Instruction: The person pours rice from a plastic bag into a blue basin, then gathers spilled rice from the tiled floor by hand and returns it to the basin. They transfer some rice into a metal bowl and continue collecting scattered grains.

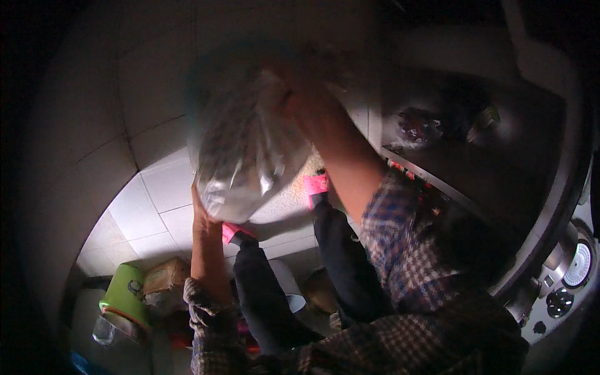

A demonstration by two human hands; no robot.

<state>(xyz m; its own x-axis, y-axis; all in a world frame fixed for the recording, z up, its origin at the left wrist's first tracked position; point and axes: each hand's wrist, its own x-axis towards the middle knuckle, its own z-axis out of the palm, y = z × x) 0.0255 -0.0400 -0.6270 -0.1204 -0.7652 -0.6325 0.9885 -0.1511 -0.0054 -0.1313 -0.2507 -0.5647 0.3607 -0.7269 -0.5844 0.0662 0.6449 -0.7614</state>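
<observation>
A large clear plastic bag (248, 164) hangs before me above the tiled floor, its top in deep shade. My right hand (286, 89) is at the upper part of the bag, dark and blurred, and seems to grip it or reach into it; its fingers cannot be made out. My left hand (204, 213) is at the bag's lower left side, its fingers mostly hidden behind the plastic. What the bag holds cannot be told. Below it show my legs in dark trousers and pink slippers (317, 184).
A dark counter (468, 173) at the right bears a plastic-wrapped item (417, 129). A gas stove (579, 265) stands at the far right. A green bucket (123, 293) and a cardboard box (165, 276) are at the lower left, a white container (286, 281) between my legs.
</observation>
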